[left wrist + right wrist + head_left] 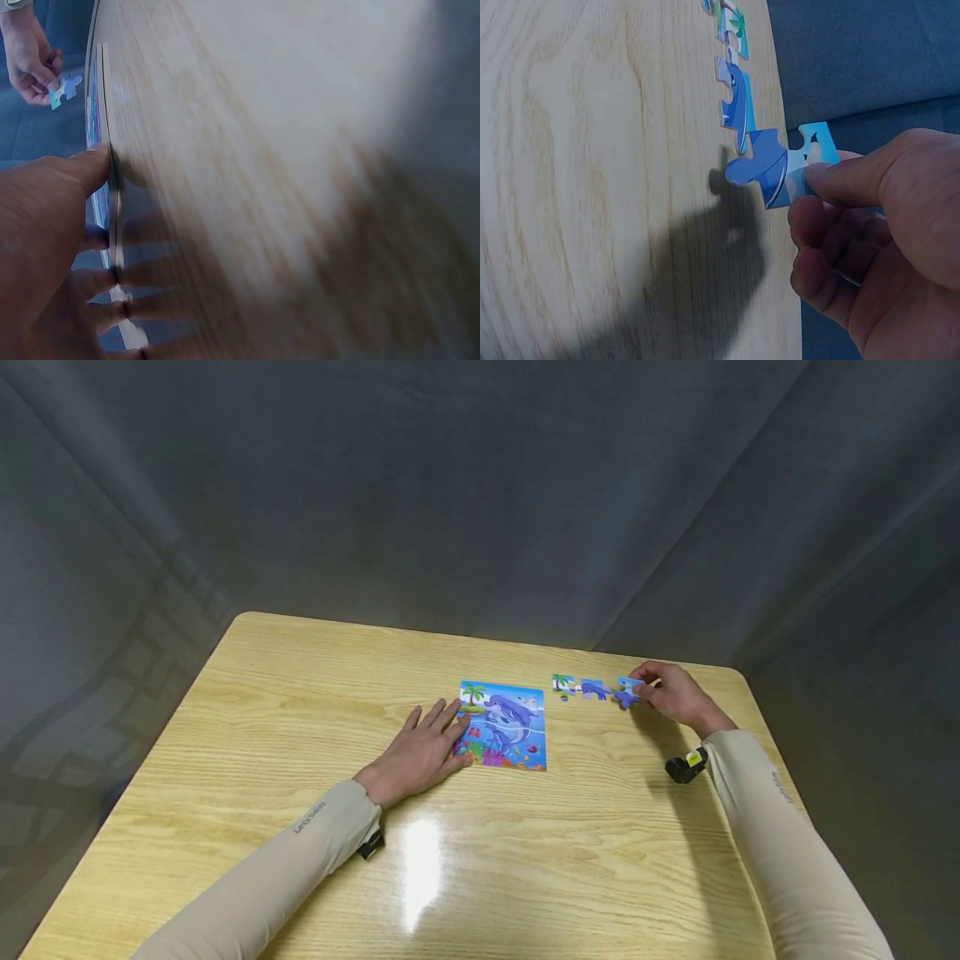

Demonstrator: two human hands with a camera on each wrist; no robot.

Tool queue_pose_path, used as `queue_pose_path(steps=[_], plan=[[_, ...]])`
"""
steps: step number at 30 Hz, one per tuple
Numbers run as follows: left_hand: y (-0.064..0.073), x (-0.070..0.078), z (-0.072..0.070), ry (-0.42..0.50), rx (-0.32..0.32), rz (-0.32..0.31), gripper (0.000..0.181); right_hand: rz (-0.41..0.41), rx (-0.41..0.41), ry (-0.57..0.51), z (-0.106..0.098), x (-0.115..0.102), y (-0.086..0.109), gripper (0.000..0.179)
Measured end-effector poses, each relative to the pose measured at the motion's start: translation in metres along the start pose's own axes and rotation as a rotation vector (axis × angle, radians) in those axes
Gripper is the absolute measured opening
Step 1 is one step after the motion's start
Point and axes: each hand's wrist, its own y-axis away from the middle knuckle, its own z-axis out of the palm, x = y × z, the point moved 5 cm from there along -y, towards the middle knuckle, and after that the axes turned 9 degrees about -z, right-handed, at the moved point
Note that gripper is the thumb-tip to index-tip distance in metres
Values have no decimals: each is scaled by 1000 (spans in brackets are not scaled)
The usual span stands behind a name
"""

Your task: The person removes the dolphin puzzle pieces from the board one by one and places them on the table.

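Note:
Between thumb and fingers, my right hand (675, 695) pinches a blue puzzle piece (769, 169) with a curved dark-blue shape and a light-blue corner. In the right wrist view this piece is lifted, its shadow falling on the wood. Left of it lie two more pieces: a dolphin-head piece (595, 689) and a palm-tree piece (563, 684). My left hand (420, 752) lies flat with fingers spread, its fingertips on the left edge of a square dolphin puzzle picture (504, 727). The left wrist view shows that hand's thumb (90, 166) at the edge of the thin board.
The wooden table (285, 693) has rounded far corners, and its far edge runs just beyond the pieces. Grey cloth (450, 510) hangs behind and at both sides. A light reflection (422, 860) shines on the near part of the tabletop.

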Motion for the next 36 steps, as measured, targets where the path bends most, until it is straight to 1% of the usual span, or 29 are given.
queue_pose_path(steps=[8, 14, 26, 30, 36], plan=[[0, -1, 0, -5, 7, -2, 74, 11, -15, 14, 4, 8, -3, 16], [0, -1, 1, -3, 3, 0, 74, 18, -21, 40, 7, 8, -6, 18], [1, 1, 0, -10, 11, 5, 74, 13, 46, 119, 11, 17, -11, 19], [1, 0, 0, -15, 18, 5, 74, 22, 56, 132, 12, 19, -12, 20], [1, 0, 1, -13, 5, 1, 74, 28, 59, 140, 14, 21, -11, 24]])
